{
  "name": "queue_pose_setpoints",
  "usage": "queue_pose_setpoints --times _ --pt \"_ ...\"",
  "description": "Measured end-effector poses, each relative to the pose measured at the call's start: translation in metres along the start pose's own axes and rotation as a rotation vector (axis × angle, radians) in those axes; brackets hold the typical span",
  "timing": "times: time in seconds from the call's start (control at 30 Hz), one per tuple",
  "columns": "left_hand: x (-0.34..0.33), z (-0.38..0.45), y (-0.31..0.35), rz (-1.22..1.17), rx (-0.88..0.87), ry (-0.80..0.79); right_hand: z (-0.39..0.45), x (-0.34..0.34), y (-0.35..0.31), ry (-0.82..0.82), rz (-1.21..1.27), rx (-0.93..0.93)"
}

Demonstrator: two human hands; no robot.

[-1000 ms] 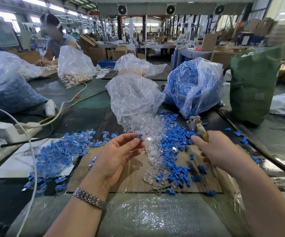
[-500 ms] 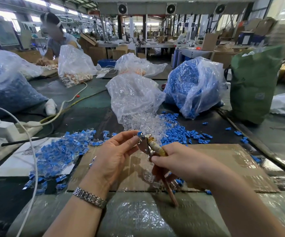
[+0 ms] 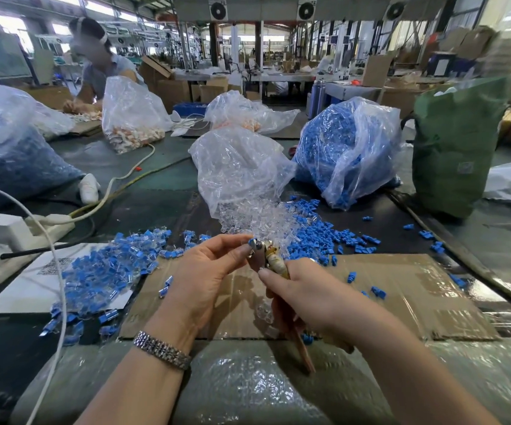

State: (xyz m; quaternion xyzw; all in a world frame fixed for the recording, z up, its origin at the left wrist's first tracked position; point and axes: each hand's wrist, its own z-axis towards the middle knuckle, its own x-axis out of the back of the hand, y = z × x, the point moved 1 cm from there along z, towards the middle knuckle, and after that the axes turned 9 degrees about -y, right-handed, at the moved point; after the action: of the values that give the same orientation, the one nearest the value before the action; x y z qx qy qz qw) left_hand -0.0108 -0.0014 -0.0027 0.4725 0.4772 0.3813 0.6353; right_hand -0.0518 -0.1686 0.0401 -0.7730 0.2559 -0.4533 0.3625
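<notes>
A small blue plastic cap (image 3: 252,242) is pinched between the thumb and fingertips of the left hand (image 3: 208,277), above the far edge of the flat, glossy cardboard sheet (image 3: 401,286). Metal-headed pliers (image 3: 268,256) with brownish handles are gripped by the curled right hand (image 3: 312,296), their head touching the cap.

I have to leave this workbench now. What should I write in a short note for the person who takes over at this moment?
Left hand: pinches one small blue piece at its fingertips, held up to the tool's head.
Right hand: grips the pliers-like tool by its handles; the head meets the piece.
Supplies: loose blue caps and clear parts spilling from the clear bag, beyond the cardboard.
Done: a pile of blue-and-clear pieces on the left, apparently joined ones.
Left: finish this piece, probably add it to that pile; many loose parts wait.
</notes>
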Motion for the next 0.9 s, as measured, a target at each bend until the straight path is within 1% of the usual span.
queue_pose_setpoints --times 0.1,0.17,0.23,0.33,0.4,0.47,0.53,0.6,0.63,0.77,0.83,0.9 --pt "0.001 -0.001 0.000 0.072 -0.002 -0.004 -0.010 0.009 -0.005 -0.082 0.043 -0.021" --pt "0.007 0.000 -0.002 0.124 -0.026 0.089 -0.016 0.019 -0.005 -0.051 0.003 -0.040" --pt "0.017 0.003 -0.005 0.253 -0.012 0.268 -0.020 0.032 -0.001 0.078 -0.054 -0.067" --pt "0.034 0.008 -0.009 0.608 0.039 0.557 -0.022 0.059 0.015 0.340 -0.342 -0.182" --pt "0.040 0.007 -0.005 0.749 0.066 0.685 -0.024 0.075 0.032 0.440 -0.516 -0.297" --pt "0.041 0.006 -0.002 0.813 0.049 0.743 -0.023 0.086 0.049 0.473 -0.663 -0.419" --pt "0.035 0.004 0.000 0.883 -0.022 0.688 -0.020 0.090 0.063 0.480 -0.756 -0.506" --pt "0.022 0.001 0.003 0.908 -0.115 0.533 -0.014 0.089 0.071 0.476 -0.771 -0.529" --pt "0.014 -0.001 0.004 0.906 -0.131 0.443 -0.012 0.087 0.073 0.466 -0.771 -0.528" --pt "-0.004 -0.006 0.004 0.871 -0.050 0.068 -0.003 0.080 0.076 0.441 -0.730 -0.501" --pt "-0.007 -0.008 0.004 0.845 -0.013 -0.043 -0.004 0.077 0.074 0.429 -0.714 -0.474" --pt "-0.006 -0.009 0.005 0.859 -0.008 -0.113 -0.009 0.077 0.068 0.453 -0.731 -0.380"
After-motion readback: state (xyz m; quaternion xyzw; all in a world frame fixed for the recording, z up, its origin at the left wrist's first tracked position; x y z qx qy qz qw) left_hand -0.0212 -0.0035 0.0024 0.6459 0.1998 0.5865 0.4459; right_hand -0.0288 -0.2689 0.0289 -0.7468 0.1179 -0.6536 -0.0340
